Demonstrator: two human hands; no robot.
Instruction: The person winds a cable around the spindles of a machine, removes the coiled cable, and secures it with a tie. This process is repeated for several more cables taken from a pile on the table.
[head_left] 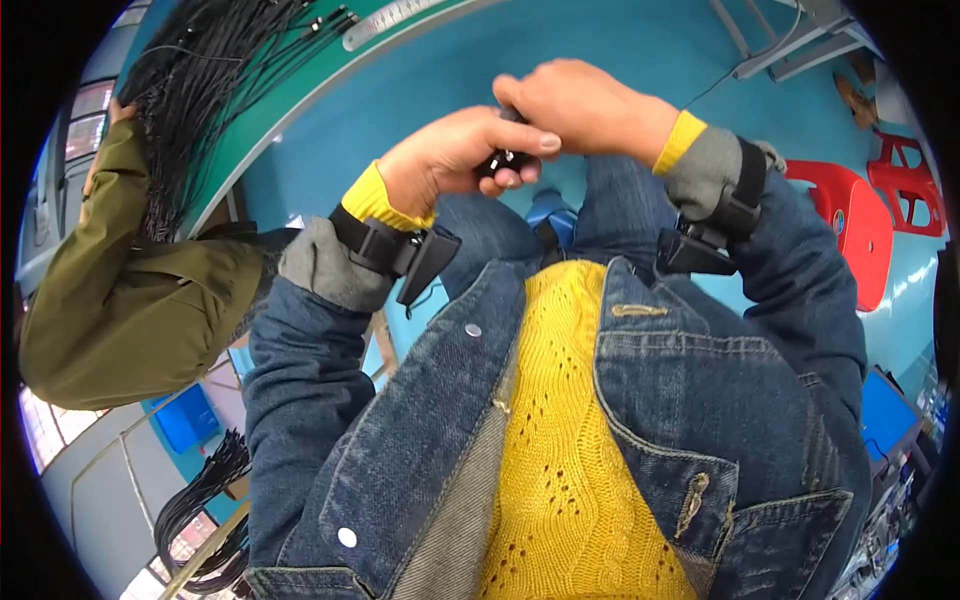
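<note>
Well left of the hands, a co-worker in an olive jacket [130, 320] reaches to black cables [190, 110] heaped on the bench [277, 98]. Nearer lies a metal ruler [385, 22]. The left hand [460, 150] grips a small black piece [508, 160] between both hands; the right hand [580, 105] closes around its upper end. Rightward stands a red stool [868, 240].

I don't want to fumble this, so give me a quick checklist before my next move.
1. Left hand gripping the black piece: ok.
2. Right hand closed firmly on it: cannot tell; curled at the upper end, contact partly hidden.
3. Hands clear of the green table: ok, they show apart.
4. Co-worker's olive sleeve away from your hands: ok, far left.
5. Right sleeve clear of the red stool: cannot tell; they overlap in view.
</note>
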